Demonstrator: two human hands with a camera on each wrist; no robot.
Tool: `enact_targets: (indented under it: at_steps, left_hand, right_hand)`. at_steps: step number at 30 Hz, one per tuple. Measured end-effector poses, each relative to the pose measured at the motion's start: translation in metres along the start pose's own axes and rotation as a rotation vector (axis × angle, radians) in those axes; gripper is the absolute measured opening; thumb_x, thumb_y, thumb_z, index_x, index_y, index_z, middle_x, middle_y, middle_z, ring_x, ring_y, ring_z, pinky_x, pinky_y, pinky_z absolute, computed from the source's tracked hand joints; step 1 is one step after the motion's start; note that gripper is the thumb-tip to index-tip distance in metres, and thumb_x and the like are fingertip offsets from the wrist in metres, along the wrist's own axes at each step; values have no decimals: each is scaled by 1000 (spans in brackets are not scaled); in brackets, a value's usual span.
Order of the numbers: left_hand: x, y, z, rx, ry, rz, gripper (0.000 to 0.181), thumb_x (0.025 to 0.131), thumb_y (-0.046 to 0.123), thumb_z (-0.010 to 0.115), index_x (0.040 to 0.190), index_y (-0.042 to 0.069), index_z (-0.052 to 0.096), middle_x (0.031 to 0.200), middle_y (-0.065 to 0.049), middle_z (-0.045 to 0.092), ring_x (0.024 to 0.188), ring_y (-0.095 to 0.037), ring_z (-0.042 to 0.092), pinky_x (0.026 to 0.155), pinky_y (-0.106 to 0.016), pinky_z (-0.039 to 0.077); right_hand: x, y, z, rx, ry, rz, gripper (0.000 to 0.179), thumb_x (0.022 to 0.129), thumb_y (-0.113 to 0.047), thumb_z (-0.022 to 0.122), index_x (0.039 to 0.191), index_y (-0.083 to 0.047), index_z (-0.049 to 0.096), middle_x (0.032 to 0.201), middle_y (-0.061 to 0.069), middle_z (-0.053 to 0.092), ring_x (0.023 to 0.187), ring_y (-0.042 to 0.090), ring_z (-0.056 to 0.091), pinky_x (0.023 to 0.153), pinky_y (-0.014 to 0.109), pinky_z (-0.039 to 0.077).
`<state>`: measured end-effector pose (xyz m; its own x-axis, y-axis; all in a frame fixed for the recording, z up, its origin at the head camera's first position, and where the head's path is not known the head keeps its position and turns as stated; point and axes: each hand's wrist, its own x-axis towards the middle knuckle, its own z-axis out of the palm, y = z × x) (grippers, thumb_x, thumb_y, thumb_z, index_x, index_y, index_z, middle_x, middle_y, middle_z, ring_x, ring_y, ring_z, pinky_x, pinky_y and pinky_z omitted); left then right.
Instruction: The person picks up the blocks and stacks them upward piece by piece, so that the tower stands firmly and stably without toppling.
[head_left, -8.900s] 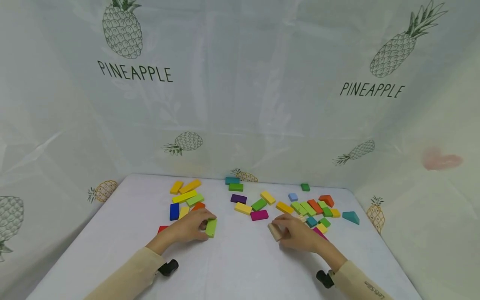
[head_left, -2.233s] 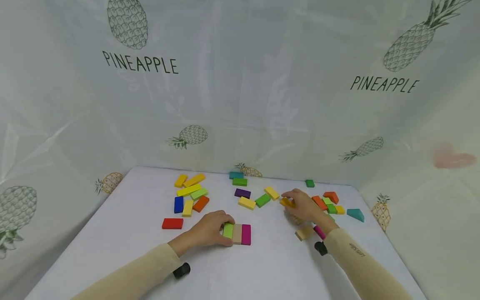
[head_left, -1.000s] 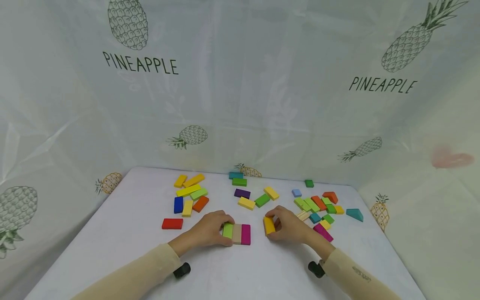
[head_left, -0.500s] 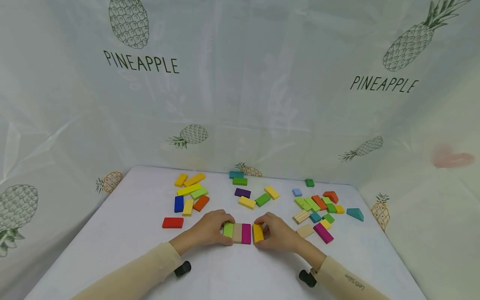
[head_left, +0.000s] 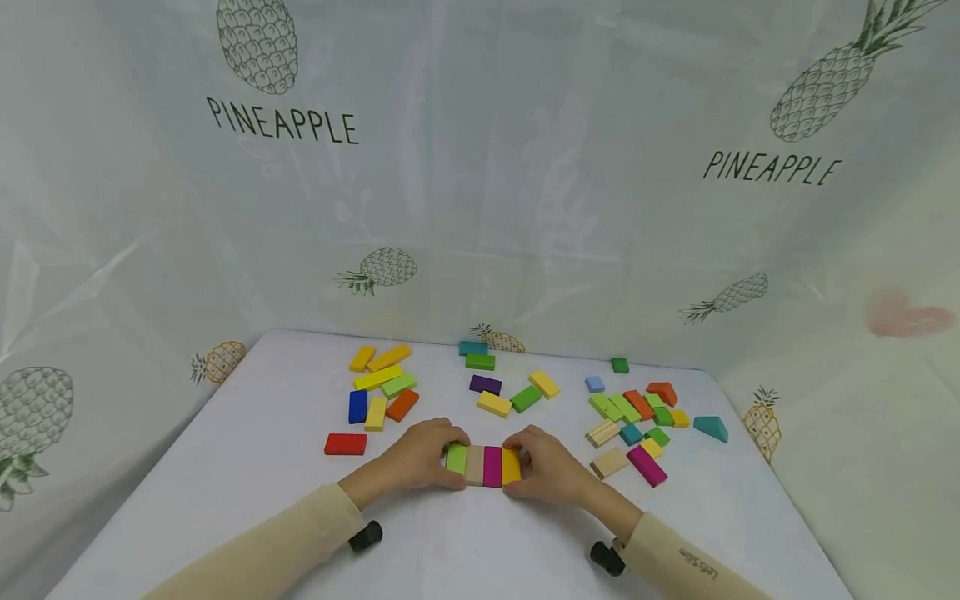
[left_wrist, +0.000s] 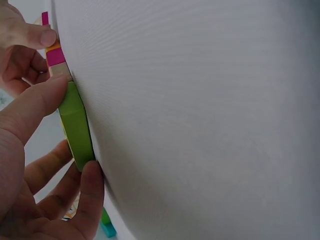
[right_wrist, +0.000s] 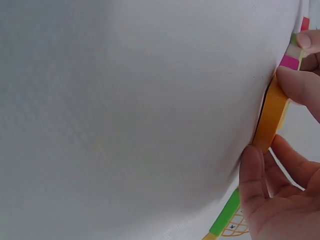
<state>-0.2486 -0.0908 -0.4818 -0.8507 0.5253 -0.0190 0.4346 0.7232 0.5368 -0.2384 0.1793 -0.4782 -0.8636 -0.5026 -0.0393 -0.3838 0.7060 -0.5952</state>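
Note:
Four-sided blocks lie side by side in a short row on the white table. At its left end my left hand (head_left: 422, 454) grips a lime green block (left_wrist: 76, 127) between thumb and fingers. Beside that come a plain wooden block (head_left: 475, 465) and a magenta block (head_left: 492, 467). My right hand (head_left: 550, 467) pinches the orange-yellow block (right_wrist: 271, 112) at the right end, thumb on its near end and fingers on its far end. In the head view the orange-yellow block touches the magenta one. Fingers partly cover both outer blocks.
Left of the row lie a red block (head_left: 346, 444), a blue block (head_left: 358, 407) and several yellow ones. A purple block (head_left: 486, 384) and green block (head_left: 526, 398) lie behind it. To the right are a loose magenta block (head_left: 647, 466), wooden block (head_left: 610, 463) and teal triangle (head_left: 710, 428).
My right hand has brought the orange-yellow block from the right-hand pile leftward against the magenta block. Earlier, the green, wooden and magenta blocks came together. Lately my left hand has stayed in place.

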Motion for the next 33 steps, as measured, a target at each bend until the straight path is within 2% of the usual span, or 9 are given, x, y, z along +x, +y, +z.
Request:
enact_targets:
  at_steps: [5, 10, 21, 27, 33]
  left_hand:
    - [-1, -1, -1, -4, 5, -4, 52, 81, 39, 93, 126, 22, 74, 108, 8, 65, 101, -12, 58, 91, -37, 57]
    - [-1, -2, 0, -2, 9, -1, 52, 81, 40, 93, 126, 22, 74, 108, 9, 65, 99, -11, 58, 90, -35, 57]
    - [-2, 0, 1, 16, 7, -12, 55, 81, 39, 94, 128, 20, 74, 107, 8, 65, 98, -10, 57, 88, -33, 58]
    - [0, 2, 1, 22, 3, -6, 55, 81, 40, 93, 129, 20, 74, 107, 9, 64, 98, -9, 57, 87, -31, 57]
    - [1, 2, 2, 20, 1, -15, 56, 80, 40, 94, 129, 20, 74, 106, 8, 64, 98, -9, 57, 87, -32, 58]
  right_hand:
    - [3, -2, 5, -38, 9, -10, 57, 84, -30, 92, 133, -11, 68, 112, -1, 61, 96, 15, 56, 82, 21, 56]
    - [4, -4, 7, -83, 28, -23, 56, 84, -32, 92, 131, -13, 69, 111, -1, 60, 96, 13, 55, 84, 23, 56]
    - [5, -8, 8, -92, 22, -20, 54, 83, -31, 92, 128, -12, 69, 111, 1, 61, 98, 13, 57, 90, 29, 59]
    - [4, -4, 7, -110, 35, -25, 54, 83, -32, 92, 128, -12, 69, 110, -2, 60, 97, 12, 57, 88, 28, 59]
    - [4, -5, 1, -89, -13, -27, 57, 86, -36, 90, 132, -12, 68, 115, -1, 60, 99, 12, 57, 89, 27, 58]
